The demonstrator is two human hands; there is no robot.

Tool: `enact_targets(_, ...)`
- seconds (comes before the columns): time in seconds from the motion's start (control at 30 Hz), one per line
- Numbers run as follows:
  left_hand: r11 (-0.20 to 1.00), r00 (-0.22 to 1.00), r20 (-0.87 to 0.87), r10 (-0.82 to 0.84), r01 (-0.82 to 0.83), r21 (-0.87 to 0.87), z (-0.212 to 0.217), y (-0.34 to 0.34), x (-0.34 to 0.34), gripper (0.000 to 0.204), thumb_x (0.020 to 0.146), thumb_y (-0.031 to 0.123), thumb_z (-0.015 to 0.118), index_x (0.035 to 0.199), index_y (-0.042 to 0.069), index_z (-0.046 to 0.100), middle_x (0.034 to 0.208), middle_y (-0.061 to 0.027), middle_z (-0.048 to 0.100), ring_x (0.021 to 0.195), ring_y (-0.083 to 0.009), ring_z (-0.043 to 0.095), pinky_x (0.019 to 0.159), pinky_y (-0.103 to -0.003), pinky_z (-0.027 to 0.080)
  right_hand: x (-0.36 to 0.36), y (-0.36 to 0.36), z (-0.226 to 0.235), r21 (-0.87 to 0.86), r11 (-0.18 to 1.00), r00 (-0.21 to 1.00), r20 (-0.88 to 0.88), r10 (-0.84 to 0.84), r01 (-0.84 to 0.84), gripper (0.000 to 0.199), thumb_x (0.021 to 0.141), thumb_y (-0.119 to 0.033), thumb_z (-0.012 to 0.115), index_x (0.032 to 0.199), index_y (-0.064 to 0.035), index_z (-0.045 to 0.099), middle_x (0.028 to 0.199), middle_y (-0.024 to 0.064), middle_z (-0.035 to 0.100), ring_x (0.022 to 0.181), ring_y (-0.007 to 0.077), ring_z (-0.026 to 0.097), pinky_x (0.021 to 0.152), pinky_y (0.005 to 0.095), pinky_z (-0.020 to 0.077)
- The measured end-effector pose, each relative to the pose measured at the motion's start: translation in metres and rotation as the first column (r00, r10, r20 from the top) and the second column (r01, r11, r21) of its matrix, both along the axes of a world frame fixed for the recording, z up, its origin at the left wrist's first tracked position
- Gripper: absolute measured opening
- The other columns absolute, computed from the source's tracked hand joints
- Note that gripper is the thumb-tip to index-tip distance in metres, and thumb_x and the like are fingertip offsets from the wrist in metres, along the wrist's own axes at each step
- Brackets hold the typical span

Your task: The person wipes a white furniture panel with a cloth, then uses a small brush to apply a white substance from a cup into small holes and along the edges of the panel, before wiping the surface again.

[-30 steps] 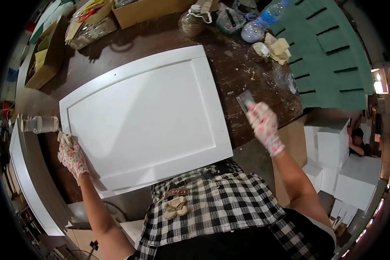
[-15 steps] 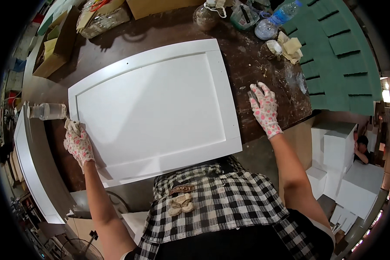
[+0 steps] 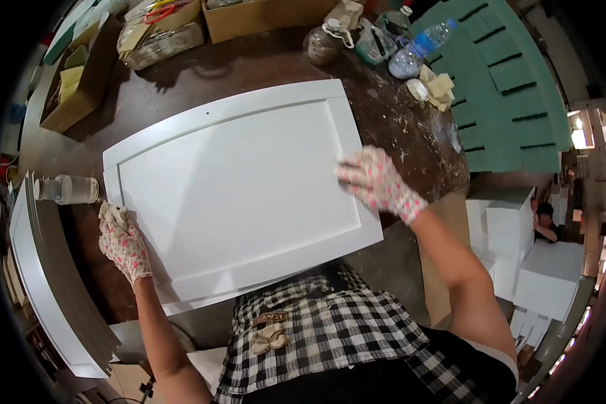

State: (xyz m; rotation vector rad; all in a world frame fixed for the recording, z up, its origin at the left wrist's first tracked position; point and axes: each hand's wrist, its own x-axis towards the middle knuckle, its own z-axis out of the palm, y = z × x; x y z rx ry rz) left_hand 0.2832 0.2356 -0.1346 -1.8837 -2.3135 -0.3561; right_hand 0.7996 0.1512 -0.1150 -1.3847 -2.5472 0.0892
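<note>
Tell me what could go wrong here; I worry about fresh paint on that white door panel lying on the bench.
The white recessed cabinet door panel overhangs the near edge of the dark wooden workbench; it might tip or slide. The right hand lies flat on its right frame and the left hand grips its left edge, so the patterned gloves could smudge the finish. The clear glass jar lying beside the left corner could get knocked.
</note>
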Motion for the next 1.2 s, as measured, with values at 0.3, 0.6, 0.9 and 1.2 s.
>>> enact_targets(0.3, 1.000, 0.996, -0.090, 0.023, -0.025, -0.015, -0.007, 0.001, -0.002, 0.043, 0.088, 0.018, 0.059, 0.127, 0.004, 0.053, 0.121, -0.0179, 0.057, 0.109, -0.0338, 0.056, 0.093, -0.043, 0.044, 0.004, 0.101, 0.010, -0.021, 0.996, 0.994, 0.062, -0.088, 0.089, 0.033, 0.079, -0.022, 0.067, 0.112, -0.0207, 0.066, 0.128, -0.0005, 0.056, 0.109, 0.0248, 0.050, 0.092, 0.0400, 0.0421)
enact_targets(0.6, 1.000, 0.996, -0.084, 0.011, -0.010, 0.010, -0.009, 0.007, -0.003, 0.046, 0.085, 0.020, 0.061, 0.128, 0.006, 0.054, 0.126, -0.0166, 0.055, 0.115, -0.0317, 0.054, 0.097, -0.042, 0.042, -0.078, -0.120, 0.000, -0.172, 0.837, 0.813, -0.201, -0.546, 0.519, 0.051, 0.074, -0.016, 0.066, 0.125, -0.0174, 0.059, 0.130, 0.0054, 0.050, 0.113, 0.0291, 0.045, 0.098, 0.0431, 0.0380)
enact_targets(0.9, 0.973, 0.973, 0.001, -0.232, 0.232, -0.006, -0.011, 0.014, -0.046, 0.052, 0.084, 0.033, 0.065, 0.128, 0.008, 0.054, 0.107, -0.0166, 0.057, 0.096, -0.0343, 0.056, 0.084, -0.044, 0.047, -0.108, -0.125, -0.012, -0.007, 0.828, 0.812, -0.191, -0.551, 0.561, 0.049, 0.073, -0.022, 0.068, 0.121, -0.0142, 0.060, 0.124, 0.0085, 0.052, 0.110, 0.0305, 0.045, 0.096, 0.0439, 0.0393)
enact_targets(1.2, 0.954, 0.957, 0.059, -0.283, 0.275, 0.123, -0.016, 0.016, -0.037, 0.053, 0.082, 0.037, 0.067, 0.125, 0.008, 0.057, 0.110, -0.0153, 0.058, 0.104, -0.0336, 0.056, 0.088, -0.042, 0.047, -0.295, -0.063, -0.022, -0.127, 0.992, 0.972, -0.228, -0.053, 0.024, 0.037, 0.080, -0.031, 0.066, 0.113, -0.0128, 0.061, 0.119, 0.0106, 0.055, 0.106, 0.0266, 0.053, 0.093, 0.0421, 0.0464)
